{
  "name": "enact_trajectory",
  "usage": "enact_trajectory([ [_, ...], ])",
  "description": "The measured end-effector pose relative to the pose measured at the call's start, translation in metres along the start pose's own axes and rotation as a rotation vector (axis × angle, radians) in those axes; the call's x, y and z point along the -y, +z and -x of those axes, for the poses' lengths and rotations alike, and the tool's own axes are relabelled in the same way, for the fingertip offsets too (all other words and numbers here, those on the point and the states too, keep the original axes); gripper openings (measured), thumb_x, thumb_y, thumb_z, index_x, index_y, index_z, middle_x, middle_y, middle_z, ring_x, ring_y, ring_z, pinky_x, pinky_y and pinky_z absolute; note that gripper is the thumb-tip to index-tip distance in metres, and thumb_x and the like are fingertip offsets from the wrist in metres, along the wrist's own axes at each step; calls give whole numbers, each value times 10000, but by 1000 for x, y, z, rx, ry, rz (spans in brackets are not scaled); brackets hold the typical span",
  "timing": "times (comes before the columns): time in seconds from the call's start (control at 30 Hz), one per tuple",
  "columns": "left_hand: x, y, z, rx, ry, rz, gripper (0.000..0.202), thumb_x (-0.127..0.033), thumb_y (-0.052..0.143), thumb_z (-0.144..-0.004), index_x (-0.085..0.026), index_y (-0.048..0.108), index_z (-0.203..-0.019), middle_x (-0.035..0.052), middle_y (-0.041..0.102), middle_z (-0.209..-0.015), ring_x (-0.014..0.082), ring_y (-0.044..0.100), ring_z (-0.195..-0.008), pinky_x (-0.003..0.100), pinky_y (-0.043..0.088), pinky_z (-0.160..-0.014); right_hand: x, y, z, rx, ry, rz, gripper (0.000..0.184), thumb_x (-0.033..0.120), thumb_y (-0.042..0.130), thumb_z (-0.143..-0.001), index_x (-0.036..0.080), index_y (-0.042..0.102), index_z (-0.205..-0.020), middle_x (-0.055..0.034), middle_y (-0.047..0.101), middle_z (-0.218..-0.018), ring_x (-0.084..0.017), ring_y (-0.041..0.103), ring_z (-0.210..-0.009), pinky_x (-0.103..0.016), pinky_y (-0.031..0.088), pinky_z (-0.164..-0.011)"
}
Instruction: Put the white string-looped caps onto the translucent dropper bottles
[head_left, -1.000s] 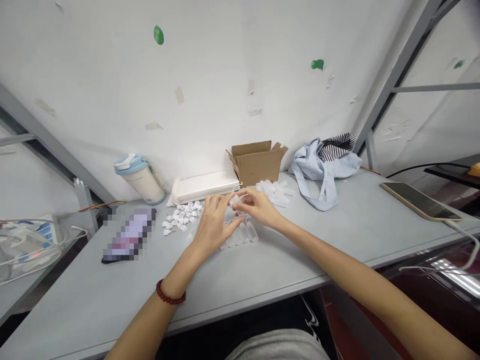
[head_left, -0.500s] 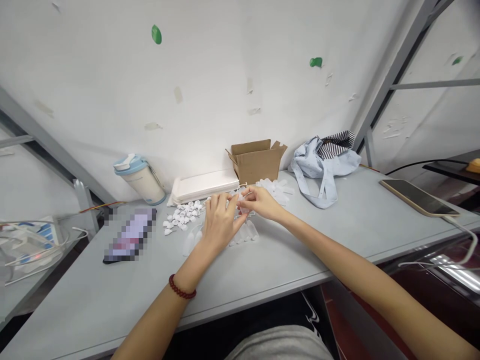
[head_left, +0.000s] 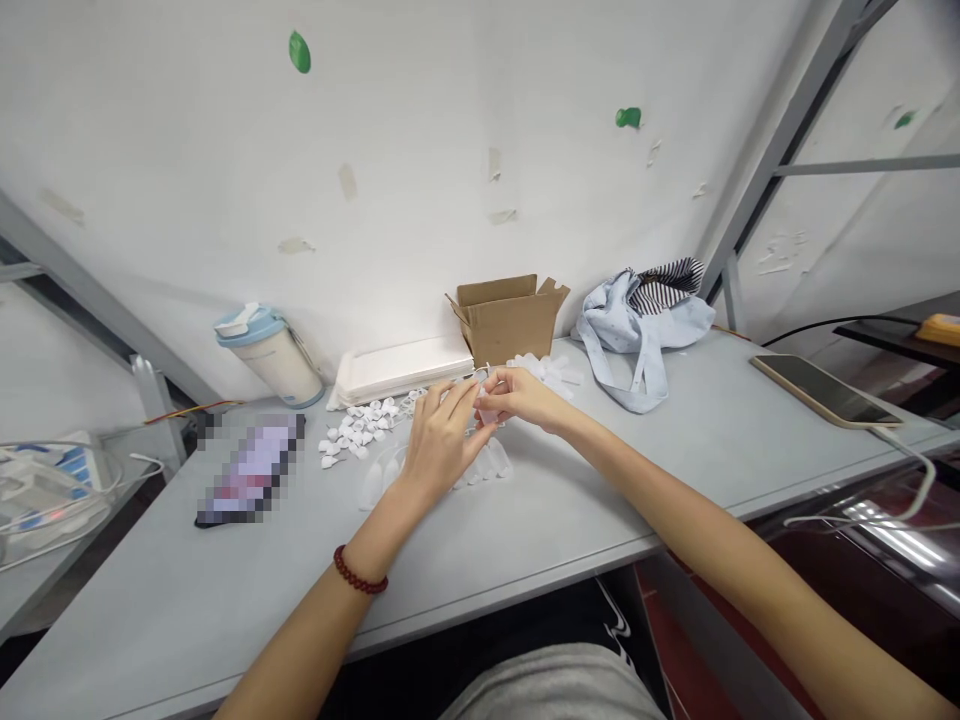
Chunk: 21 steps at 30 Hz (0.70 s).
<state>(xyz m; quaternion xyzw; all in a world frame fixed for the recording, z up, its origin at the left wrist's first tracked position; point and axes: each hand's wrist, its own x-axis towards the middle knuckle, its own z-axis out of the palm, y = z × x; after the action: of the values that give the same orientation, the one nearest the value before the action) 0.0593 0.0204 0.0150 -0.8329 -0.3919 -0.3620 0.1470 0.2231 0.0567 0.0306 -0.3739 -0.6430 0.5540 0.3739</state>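
Note:
My right hand [head_left: 523, 398] pinches a small translucent plastic piece [head_left: 491, 412], mostly covered by fingers. Close against it, my left hand [head_left: 442, 430] has curled fingers and its thumb reaching to the same piece; its exact grip is hidden. A loose heap of small white caps [head_left: 358, 428] lies left of my left hand. Translucent flat pieces with rounded ends rest below my hands, forming a row [head_left: 491, 462], and others [head_left: 380, 475] lie beside my left wrist. Behind my right hand is a pile of similar translucent pieces [head_left: 551, 373].
An open cardboard box [head_left: 514, 325] and a stack of white flat packs [head_left: 405, 368] stand against the wall. Left are a blue-lidded cup [head_left: 274, 360] and a blurred purple item [head_left: 255, 465]. A light blue cloth bag [head_left: 641, 335] and a phone [head_left: 825, 388] on a cable sit right.
The camera view has shifted slightly, so the scene sits a little further left and up. My hands remain together around the small piece, with slight finger movement.

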Motion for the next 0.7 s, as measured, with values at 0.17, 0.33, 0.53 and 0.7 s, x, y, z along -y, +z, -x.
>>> enact_trajectory([
  [0.17,-7,-3,-1,95,-24,94,416,-306,687,-794,-142,571,-1158,108,642,-1157,300,510,-1039,430,428,-870,14,-28,5,172,79,195,334,442,735,-695,160,576,-777,-24,674,-681,-140,648,-640,-249,516,-596],
  [0.33,-25,-8,1,327,13,191,399,-323,681,-796,-155,565,-1139,94,636,-1146,284,504,-1050,425,427,-873,31,-64,15,372,202,423,334,464,634,-774,132,662,-802,-81,708,-817,-174,678,-764,-257,503,-661],
  [0.53,-37,-2,2,526,-33,112,366,-336,648,-819,-143,568,-1120,99,631,-1150,301,487,-1079,458,393,-868,17,-62,8,449,317,529,311,428,629,-757,120,659,-781,-86,706,-760,-185,672,-749,-266,487,-656],
  [0.7,-39,3,3,586,-55,73,344,-355,587,-853,-131,580,-1114,106,636,-1115,307,475,-1065,457,382,-841,10,-55,4,573,333,554,295,403,627,-738,110,647,-770,-78,692,-740,-178,659,-723,-268,480,-645],
])
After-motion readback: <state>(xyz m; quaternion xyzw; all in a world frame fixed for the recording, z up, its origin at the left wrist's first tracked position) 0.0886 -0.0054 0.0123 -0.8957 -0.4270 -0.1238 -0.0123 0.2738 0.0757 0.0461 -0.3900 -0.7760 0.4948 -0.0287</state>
